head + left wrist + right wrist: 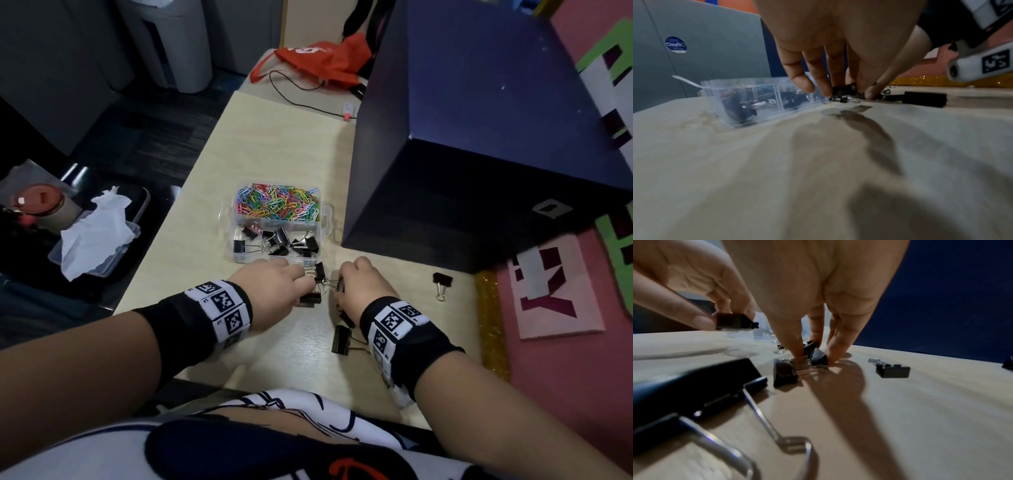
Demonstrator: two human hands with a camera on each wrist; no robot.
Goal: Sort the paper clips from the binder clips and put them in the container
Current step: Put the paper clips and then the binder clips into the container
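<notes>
A clear plastic container point(327, 219) holds coloured paper clips point(278, 202) in its far compartment and black binder clips point(279, 241) in its near one. Just in front of it, my left hand point(305, 284) pinches a small black binder clip point(733, 322) between thumb and fingers. Close to its right, my right hand point(340, 284) pinches another black binder clip point(816, 355) down on the table. Loose binder clips lie around: one large point(342, 339) by my right wrist, one point(442, 282) off to the right, one point(320, 272) between the hands.
A big dark blue box point(479, 154) stands right of the container. The pale wooden table point(274, 137) ends at the left, where a lid with a tissue point(96, 236) sits lower down. An orange bag point(318, 61) and a cable lie at the far end.
</notes>
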